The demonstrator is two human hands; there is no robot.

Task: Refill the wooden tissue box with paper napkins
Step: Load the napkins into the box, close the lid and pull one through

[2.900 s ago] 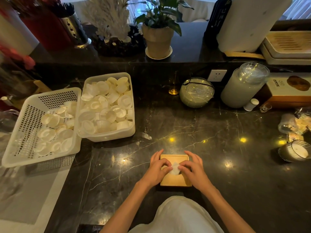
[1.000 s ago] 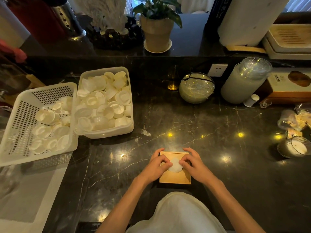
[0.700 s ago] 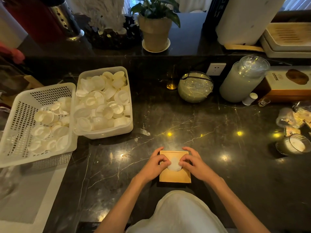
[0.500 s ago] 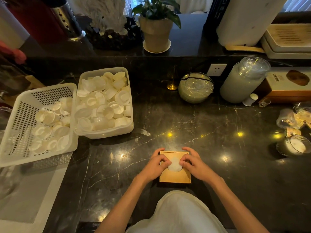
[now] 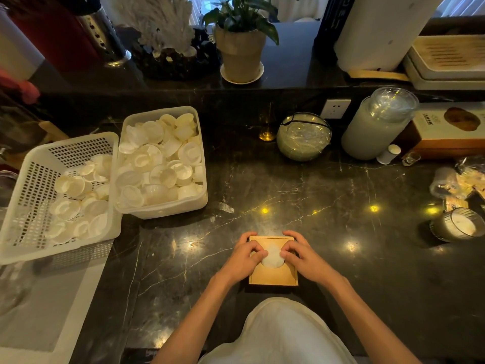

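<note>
A square wooden tissue box (image 5: 273,275) sits on the dark marble counter close to my body. White paper napkin (image 5: 273,257) shows in the round hole in its lid. My left hand (image 5: 242,258) lies on the box's left side, its curled fingertips pinching the napkin at the hole's left rim. My right hand (image 5: 301,257) mirrors it on the right side, fingertips pinching the napkin's right edge. The box's far corners are hidden under my fingers.
A clear tub (image 5: 202,200) and a white slotted basket (image 5: 15,248), both full of small white lids, stand at left. A glass bowl (image 5: 303,136), a tall lidded jar (image 5: 375,127), a carton (image 5: 446,132) and a candle glass (image 5: 456,224) line the back and right.
Both hands have stayed on the box, working the napkin at the hole; the white napkin showing there has grown slightly wider and flatter. The view shifted a little.
</note>
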